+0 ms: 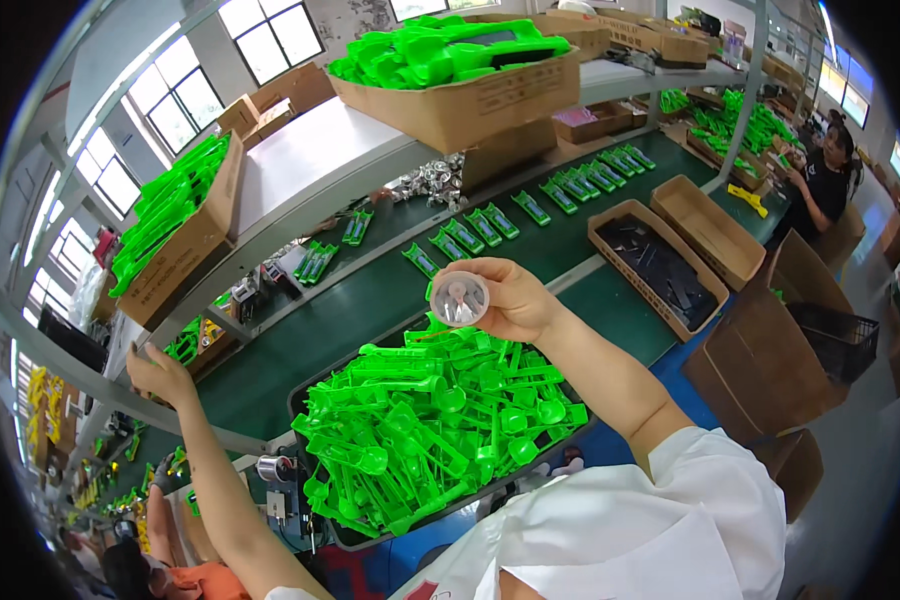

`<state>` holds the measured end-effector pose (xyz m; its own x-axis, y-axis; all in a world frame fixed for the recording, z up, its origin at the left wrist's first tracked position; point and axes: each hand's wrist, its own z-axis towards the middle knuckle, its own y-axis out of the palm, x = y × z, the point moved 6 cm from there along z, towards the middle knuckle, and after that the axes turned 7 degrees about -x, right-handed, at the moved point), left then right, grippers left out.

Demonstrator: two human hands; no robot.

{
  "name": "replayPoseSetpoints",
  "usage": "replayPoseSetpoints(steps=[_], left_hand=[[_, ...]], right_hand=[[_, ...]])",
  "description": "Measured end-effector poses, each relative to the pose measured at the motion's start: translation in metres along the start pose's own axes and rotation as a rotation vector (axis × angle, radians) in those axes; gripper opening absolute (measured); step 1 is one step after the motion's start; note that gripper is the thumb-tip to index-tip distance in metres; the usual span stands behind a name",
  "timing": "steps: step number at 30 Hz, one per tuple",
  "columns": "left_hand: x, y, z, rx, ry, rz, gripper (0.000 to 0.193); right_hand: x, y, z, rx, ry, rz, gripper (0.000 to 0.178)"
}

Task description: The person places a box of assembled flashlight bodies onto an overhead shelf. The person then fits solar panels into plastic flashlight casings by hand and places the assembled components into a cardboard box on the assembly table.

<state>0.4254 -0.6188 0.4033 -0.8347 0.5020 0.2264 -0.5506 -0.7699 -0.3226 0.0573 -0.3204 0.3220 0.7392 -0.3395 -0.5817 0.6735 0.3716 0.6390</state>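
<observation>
a clear cup (460,298) is pinched between the thumb and fingers of the right hand (516,302), over the far side of green parts (425,420) heaped in a black tray (346,537). the left hand (162,378) is held out by the shelf frame (80,368); whether anything is gripped there cannot be told. green cases (482,228) are lined up on the belt (280,350).

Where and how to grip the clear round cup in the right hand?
Probably best by its outer rim, from the right, where the right hand holds it. The clear round cup is circular with its face toward the camera, so fingers on the edge should leave the shiny middle uncovered.
</observation>
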Motion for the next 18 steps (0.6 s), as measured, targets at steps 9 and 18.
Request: replayPoseSetpoints(steps=[9, 18], left_hand=[[0.300, -0.020, -0.025, -0.332, 0.324, -0.576, 0.028], [0.388, 0.038, -0.023, -0.678, -0.233, -1.010, 0.044]], right_hand=[[-0.049, -0.049, -0.038, -0.006, 0.002, 0.125, 0.028], [-0.075, -0.085, -0.069, -0.038, -0.030, 0.211, 0.027]])
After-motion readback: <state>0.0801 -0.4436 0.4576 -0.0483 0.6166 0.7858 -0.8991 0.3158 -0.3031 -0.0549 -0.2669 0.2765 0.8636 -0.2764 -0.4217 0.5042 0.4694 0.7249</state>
